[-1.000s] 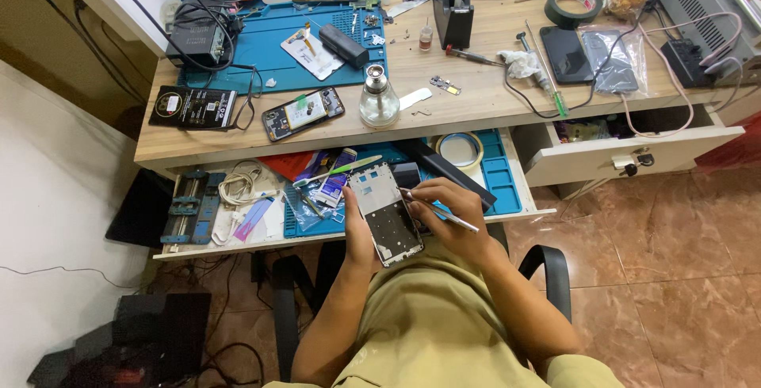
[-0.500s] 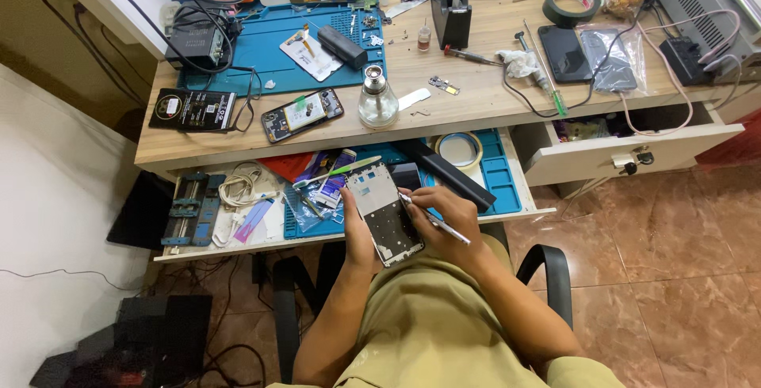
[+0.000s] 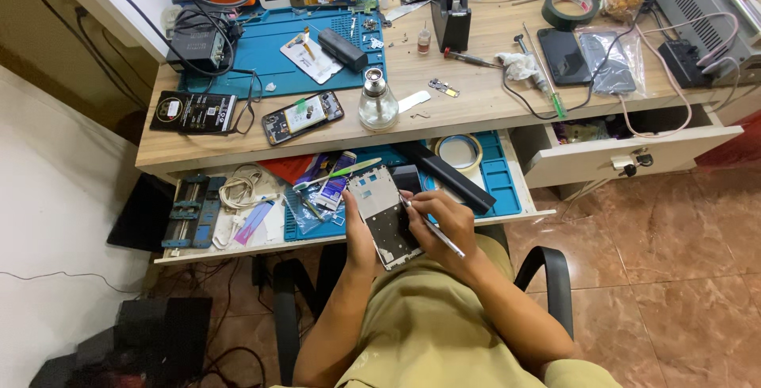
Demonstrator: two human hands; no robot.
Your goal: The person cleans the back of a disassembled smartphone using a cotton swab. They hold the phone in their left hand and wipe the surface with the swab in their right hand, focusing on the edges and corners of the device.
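Brown floor tiles and a pale wall frame the cluttered wooden surface (image 3: 476, 107) where I sit in a black chair (image 3: 547, 277), seen from above. My left hand (image 3: 358, 233) cradles a stripped phone frame (image 3: 384, 214) from its left edge, fingers wrapped around it, holding it tilted over my lap just in front of the open tray drawer (image 3: 507, 190). My right hand (image 3: 444, 225) rests on the frame's lower right part, fingers pinched narrow on a thin metal tool (image 3: 432, 228) whose tip meets the frame near its middle. Behind the frame, the drawer's blue mat carries a long black bar (image 3: 448, 175), a tape roll (image 3: 458, 150), a green-handled brush (image 3: 337, 174) and small packets; a coil of white cable (image 3: 238, 190) and a grey clamp jig (image 3: 189, 210) lie at its left end. On the surface above, a glass bottle (image 3: 378, 103) stands near the front edge, with an opened phone (image 3: 303, 117) just to its left and a dark card (image 3: 194, 110) beyond that. Farther back lies a large blue mat (image 3: 277, 51) with small parts. To the right sit two dark phones (image 3: 587, 59), a roll of dark tape (image 3: 569, 6) and a green-tipped screwdriver (image 3: 547, 79), above a second drawer (image 3: 626, 154) standing open.
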